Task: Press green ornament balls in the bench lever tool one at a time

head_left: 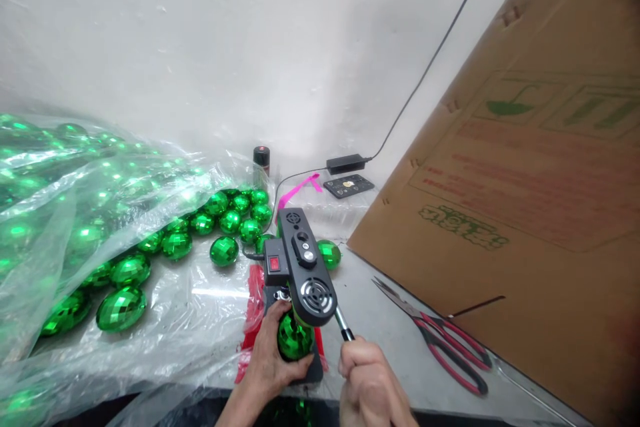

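A small black bench drill press [306,260] with round vents and a red switch stands on the table at the centre. Under its head, my left hand [270,353] has its thumb and fingers around a shiny green faceted ball [295,337]. The spot where the machine meets the ball is hidden by the head. To the right, my right hand [370,377] is closed in a fist around the black-tipped end of the metal lever [343,323]. Red tape [255,300] lies beneath the machine's base.
Many green balls [175,245] spill from a clear plastic bag [120,193] at left. Scissors [440,340] lie at right beside a large cardboard box [540,167]. Behind are a power adapter [346,163], a phone-like black slab [349,185], a dark can [261,159] and pink ribbon [299,189].
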{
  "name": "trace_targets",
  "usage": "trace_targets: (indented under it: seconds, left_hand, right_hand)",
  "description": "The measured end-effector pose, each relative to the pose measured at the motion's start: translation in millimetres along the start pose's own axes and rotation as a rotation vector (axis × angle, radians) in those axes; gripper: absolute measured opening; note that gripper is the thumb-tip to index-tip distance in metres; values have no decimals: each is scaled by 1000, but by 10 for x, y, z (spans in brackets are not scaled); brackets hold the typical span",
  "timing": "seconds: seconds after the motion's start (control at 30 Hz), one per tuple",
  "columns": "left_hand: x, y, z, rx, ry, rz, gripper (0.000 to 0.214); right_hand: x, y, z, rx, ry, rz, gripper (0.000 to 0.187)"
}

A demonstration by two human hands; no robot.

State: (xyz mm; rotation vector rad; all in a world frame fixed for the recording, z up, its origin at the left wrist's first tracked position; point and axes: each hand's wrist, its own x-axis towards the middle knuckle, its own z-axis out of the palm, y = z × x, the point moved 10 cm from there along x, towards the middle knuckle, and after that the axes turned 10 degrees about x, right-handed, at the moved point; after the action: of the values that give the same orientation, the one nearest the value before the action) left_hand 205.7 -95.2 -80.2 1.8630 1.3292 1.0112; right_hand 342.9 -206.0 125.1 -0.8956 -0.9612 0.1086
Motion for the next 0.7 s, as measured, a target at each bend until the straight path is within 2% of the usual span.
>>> trace_targets:
  seconds: [0.17,0.37,0.57,0.7]
  left_hand:
    - [-7,-3,22,-12,14,-1,81]
    - [-15,-26,83,-30,3,17,88]
    - [-5,-31,92,-51,2,11,89]
    - [6,-15,93,-53,3,29,88]
  right_hand:
    - [5,22,-34,-26,15,-64,48]
    - [33,14,-30,-26,-137,-232,45]
    - [-27,107,-109,-76,-96,-72,47]
    - [-50,98,-100,-71,-104,-39,47]
